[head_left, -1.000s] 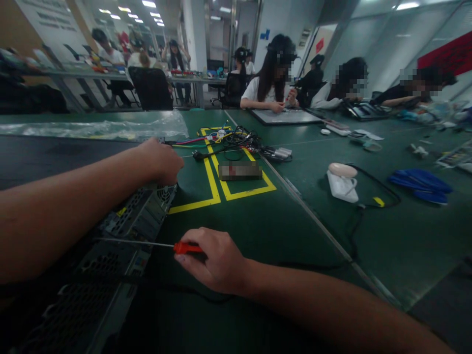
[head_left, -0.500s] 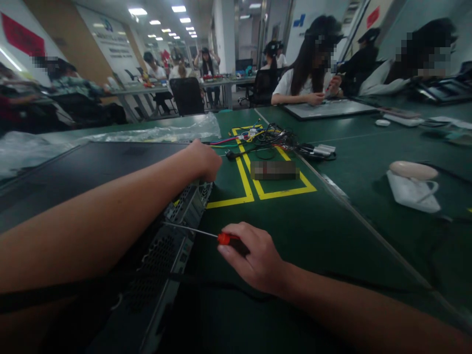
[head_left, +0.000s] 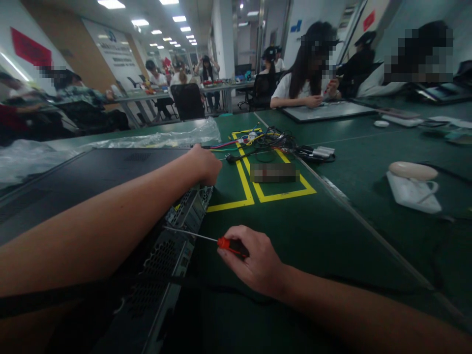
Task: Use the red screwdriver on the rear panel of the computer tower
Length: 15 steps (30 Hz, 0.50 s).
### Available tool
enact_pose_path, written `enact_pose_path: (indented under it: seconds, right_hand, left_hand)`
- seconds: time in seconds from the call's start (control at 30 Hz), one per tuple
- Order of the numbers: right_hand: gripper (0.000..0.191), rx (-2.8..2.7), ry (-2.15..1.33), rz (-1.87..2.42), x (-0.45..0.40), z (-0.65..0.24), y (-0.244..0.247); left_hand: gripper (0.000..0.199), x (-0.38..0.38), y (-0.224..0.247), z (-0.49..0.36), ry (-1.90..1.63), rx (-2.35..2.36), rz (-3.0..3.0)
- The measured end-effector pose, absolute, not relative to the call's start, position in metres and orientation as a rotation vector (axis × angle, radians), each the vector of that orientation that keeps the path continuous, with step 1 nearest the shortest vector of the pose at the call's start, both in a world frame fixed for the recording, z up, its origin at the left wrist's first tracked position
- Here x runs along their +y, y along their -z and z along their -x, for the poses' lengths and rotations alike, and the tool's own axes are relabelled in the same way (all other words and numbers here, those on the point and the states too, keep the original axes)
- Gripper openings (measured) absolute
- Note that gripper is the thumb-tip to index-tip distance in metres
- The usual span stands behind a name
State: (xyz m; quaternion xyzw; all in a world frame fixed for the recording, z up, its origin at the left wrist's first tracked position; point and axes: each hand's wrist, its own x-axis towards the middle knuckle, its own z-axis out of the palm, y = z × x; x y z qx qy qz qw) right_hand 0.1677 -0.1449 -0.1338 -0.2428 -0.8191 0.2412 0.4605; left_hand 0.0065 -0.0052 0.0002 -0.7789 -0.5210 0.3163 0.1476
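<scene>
A black computer case lies on its side at the left, its perforated metal back panel turned towards my right hand. My left arm reaches across it. My left hand is curled over the far corner of the case and grips it, with the fingertips hidden. In my right hand is a screwdriver with a red and black handle, closed between thumb and fingers. The screwdriver's thin shaft points left, and its tip meets the back panel below my left forearm.
Bundled cables with a black plug lie beyond the case on the green table. Yellow tape marks the tabletop. Clear plastic wrap lies behind the case. A white box-like object stands at right. Co-workers sit across the table.
The view has shifted slightly. Both hands keep nearly the same places, with the screwdriver still against the back panel; its handle has turned a little within my right hand.
</scene>
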Motion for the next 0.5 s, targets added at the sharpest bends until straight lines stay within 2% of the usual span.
enact_pose_path:
  seconds: [0.5]
  right_hand:
    - [0.010,-2.044,-0.635,0.619,-0.1443,-0.1687,0.1316]
  left_hand:
    - [0.043,-0.0042,0.0019,-0.0063,-0.902,-1.477,2.242]
